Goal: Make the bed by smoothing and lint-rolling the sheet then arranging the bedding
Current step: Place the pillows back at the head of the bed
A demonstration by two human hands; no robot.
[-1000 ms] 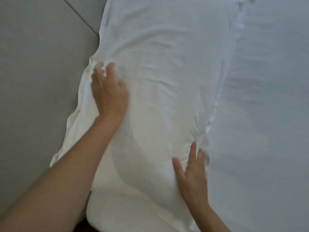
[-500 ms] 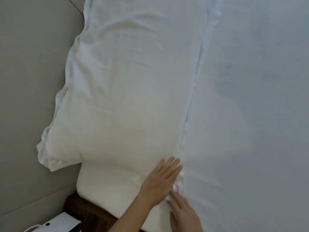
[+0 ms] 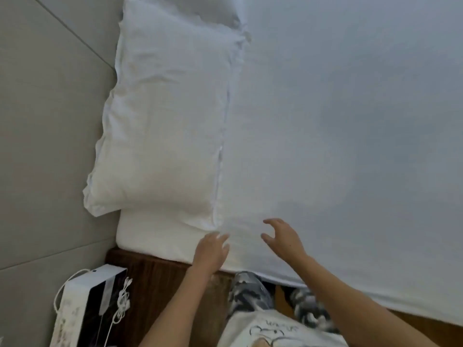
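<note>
Pillow [image 3: 162, 126] squared at the headboard, my left hand [image 3: 210, 251] and right hand [image 3: 283, 236] hover loose-fingered, empty, over the sheet [image 3: 338, 121] to smooth it.

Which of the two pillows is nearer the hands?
The big white pillow lying along the headboard side, its lower corner just above the left hand. The other pillow only peeks out at the frame's top.

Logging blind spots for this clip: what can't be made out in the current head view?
- Left hand: motion-blurred fingertips; contact with the sheet cannot be told.
- Right hand: fingers spread and curled; whether it touches the sheet is unclear.
- Second pillow: cut off by the top edge, partly behind the near pillow.
- Box beside the bed: cut off at the bottom edge, printing too small to read.
- No lint roller in view.
</note>
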